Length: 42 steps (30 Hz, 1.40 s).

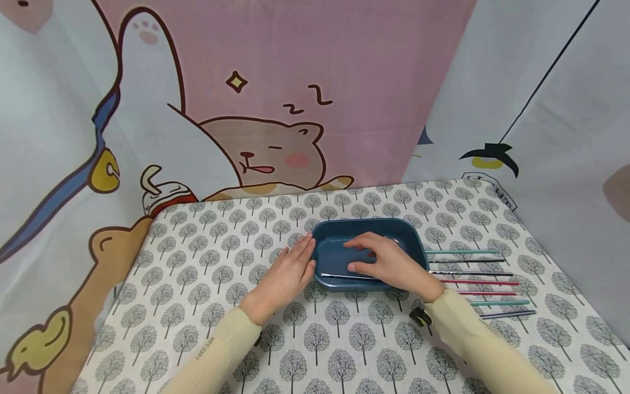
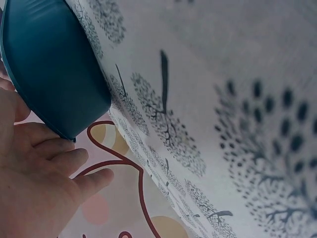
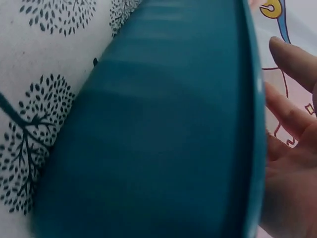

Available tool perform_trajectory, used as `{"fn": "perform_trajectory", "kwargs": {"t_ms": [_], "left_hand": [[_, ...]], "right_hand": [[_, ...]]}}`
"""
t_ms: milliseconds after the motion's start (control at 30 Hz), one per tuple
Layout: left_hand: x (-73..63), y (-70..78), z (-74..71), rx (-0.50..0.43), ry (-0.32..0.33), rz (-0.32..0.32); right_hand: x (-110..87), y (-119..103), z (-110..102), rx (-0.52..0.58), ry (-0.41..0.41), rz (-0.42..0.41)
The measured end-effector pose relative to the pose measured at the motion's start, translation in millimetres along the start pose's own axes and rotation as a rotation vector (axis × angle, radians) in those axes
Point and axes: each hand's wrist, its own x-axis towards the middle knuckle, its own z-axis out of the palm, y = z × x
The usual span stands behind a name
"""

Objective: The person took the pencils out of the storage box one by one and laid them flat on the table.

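A dark blue rectangular tray (image 1: pixel 334 251) with raised walls sits on the tabletop. My left hand (image 1: pixel 290 262) touches its left end with fingers mostly straight; in the left wrist view, the fingertips rest against the rim. Over the tray's inside is my right hand (image 1: pixel 389 262), its thumb and index finger apart and nothing visible between them. A thin, shiny, pencil-like stick (image 1: pixel 339 276) lies inside along the near wall, its right part hidden by the right hand. The right wrist view shows the tray's outer wall (image 3: pixel 158 124) in front of that hand.
Several thin sticks, including a red stick (image 1: pixel 492 283) and a teal stick (image 1: pixel 502 302), lie roughly side by side right of the tray. A tree-patterned cloth (image 1: pixel 211 295) covers the table. Printed curtains (image 1: pixel 384 82) hang behind and at the sides.
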Motion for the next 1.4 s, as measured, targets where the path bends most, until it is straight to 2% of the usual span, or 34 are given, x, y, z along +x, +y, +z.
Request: {"fn": "perform_trajectory", "kwargs": {"t_ms": [167,400,667,1033,1400], "left_hand": [[-0.8,0.4,-0.5,-0.004,-0.002,0.004],[-0.8,0.3,-0.3,0.010,-0.003,0.008],[-1.0,0.2,-1.1,0.017,-0.014,0.001],[-1.4,-0.2,-0.7,0.006,-0.019,-0.004],[-0.9,-0.6,0.1,0.006,-0.007,0.003]], "right_hand": [[7.2,4,9,0.001,-0.044,0.010],[17.1,8,22,-0.027,-0.112,0.066],[30.2,8,27,-0.101,-0.199,0.122],[42.5,9,30,-0.170,-0.309,0.137],[46.7,11,33,-0.267,-0.385,0.099]]}}
